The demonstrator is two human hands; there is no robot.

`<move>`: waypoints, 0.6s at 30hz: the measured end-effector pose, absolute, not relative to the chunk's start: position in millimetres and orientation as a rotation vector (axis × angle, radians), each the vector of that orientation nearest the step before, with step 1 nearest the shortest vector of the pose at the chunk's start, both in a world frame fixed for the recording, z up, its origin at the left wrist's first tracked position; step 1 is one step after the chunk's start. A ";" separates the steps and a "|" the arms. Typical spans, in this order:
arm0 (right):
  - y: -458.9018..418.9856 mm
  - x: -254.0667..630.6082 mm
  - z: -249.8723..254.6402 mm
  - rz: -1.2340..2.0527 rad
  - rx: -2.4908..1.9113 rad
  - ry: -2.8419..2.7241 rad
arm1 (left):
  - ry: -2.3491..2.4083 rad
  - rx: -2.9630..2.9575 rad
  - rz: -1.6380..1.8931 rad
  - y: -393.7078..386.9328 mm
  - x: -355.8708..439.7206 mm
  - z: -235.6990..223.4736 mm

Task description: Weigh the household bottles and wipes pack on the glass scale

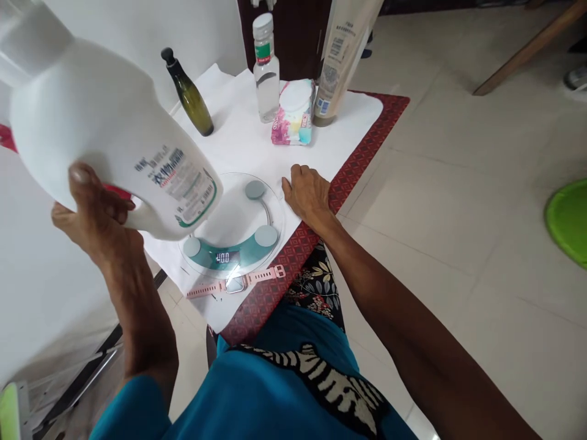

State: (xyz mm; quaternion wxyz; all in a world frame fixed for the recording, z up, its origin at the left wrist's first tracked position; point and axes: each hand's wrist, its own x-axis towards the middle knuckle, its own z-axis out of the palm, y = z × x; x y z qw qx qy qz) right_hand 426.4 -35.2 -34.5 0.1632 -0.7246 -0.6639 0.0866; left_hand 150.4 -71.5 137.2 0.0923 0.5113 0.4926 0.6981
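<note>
A big white laundry detergent bottle (119, 104) is raised at the upper left, tilted, its printed label turned toward me. My left hand (98, 214) grips it by the handle, fingers wrapped round. Below and beyond it lies a round glass scale (229, 208) with a teal band and a lit display (227, 257) that seems to read 0.0. The bottle hides part of the scale's left side. My right hand (308, 190) rests on the white paper just right of the scale, its fingers curled in and nothing visible in them.
A pink-strapped watch (235, 284) lies before the scale. Farther back stand a green bottle (189, 95), a clear bottle (266, 73), a colourful wipes pack (293, 119) and a beige tube (337, 67). White paper covers the red-patterned table (371, 137). A green stool (568, 223) stands right.
</note>
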 end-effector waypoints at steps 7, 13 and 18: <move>-34.3 426.8 -41.5 0.202 -2.048 -1.896 | 1.536 1.274 1.989 -112.4 179.3 99.8; -34.5 426.1 -41.7 0.196 -2.050 -1.878 | 1.615 1.244 2.009 -108.4 188.9 89.0; -33.5 428.8 -44.6 0.203 -2.043 -1.885 | 1.566 1.345 1.880 -110.0 183.3 88.1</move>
